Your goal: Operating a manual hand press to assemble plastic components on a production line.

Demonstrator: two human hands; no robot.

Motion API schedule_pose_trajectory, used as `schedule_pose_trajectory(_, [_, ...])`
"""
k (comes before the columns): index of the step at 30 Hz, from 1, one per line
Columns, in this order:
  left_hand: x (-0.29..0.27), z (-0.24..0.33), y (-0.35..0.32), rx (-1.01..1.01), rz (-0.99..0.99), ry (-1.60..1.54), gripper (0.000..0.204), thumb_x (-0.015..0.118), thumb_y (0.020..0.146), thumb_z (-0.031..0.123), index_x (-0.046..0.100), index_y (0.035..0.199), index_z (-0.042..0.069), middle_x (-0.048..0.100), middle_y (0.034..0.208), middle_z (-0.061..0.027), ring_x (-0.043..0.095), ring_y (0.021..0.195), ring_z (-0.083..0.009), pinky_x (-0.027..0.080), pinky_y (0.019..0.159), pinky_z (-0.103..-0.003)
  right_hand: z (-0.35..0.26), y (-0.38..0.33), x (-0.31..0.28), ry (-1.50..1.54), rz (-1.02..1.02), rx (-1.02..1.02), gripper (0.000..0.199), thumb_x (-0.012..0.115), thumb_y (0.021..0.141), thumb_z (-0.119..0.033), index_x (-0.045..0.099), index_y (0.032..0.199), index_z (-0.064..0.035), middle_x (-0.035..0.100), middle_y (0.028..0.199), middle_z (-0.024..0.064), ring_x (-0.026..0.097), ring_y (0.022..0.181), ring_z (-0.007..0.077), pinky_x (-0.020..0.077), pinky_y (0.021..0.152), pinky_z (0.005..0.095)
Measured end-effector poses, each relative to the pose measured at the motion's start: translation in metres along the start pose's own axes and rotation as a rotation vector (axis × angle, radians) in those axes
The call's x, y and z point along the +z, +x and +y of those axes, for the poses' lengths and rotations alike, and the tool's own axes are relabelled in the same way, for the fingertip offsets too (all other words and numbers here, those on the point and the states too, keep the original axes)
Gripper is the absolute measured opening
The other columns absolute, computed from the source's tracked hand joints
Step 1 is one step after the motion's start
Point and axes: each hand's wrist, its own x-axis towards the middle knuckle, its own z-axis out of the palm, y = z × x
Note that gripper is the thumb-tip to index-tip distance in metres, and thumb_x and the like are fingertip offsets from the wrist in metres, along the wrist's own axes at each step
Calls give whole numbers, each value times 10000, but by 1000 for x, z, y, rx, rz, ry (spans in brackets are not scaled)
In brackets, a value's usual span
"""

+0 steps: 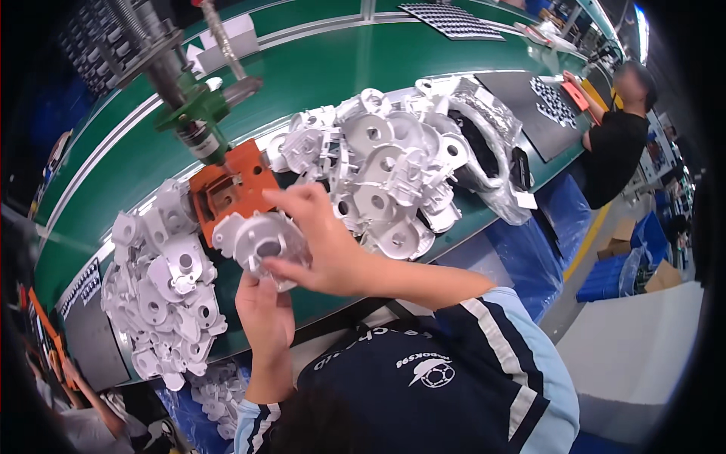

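A white plastic housing (249,236) with a round hole is held in front of me, just on my side of an orange fixture (253,181). My right hand (321,246) closes on its right side, thumb across the front and fingers over the top. From below, my left hand (265,314) grips the lower edge, its fingertips partly hidden by the part. Above the fixture stands a green press head (198,125), its tip pointing down at the orange block.
Piles of similar white parts lie left (162,291) and right (386,170) of the fixture on the green bench (318,64). A clear plastic bag (488,113) sits beside the right pile. A co-worker (620,144) is at the far right; another person's arm (94,397) shows lower left.
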Motion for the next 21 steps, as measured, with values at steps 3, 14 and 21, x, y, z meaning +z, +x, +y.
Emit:
schedule_pose_trajectory(3, [-2,4,-3,53,-3,180,377,598,872,176,497,1148,-59,580,1071,-104,552,960,-155,427,856,-277,-3,-8,-17,-120,-57,-130,763,739,708,-167,304,1328,-79,396,1169,159,459,1024,274,417,842,338])
schedule_pose_trajectory(14, [-67,70,105,745,-82,1799,180,616,776,113,539,930,61,605,810,-121,603,682,-306,461,565,-372,137,-63,-291,-1222,-24,773,272,552,799,-182,619,1005,-18,618,971,221,585,942,373,458,804,403])
schedule_pose_trajectory(21, [-98,44,144,891,-127,1987,164,602,710,81,518,850,100,583,780,-83,608,652,-238,473,541,-338,175,-84,-304,-1220,150,748,187,577,780,-173,606,915,-47,626,901,197,585,885,387,461,751,449])
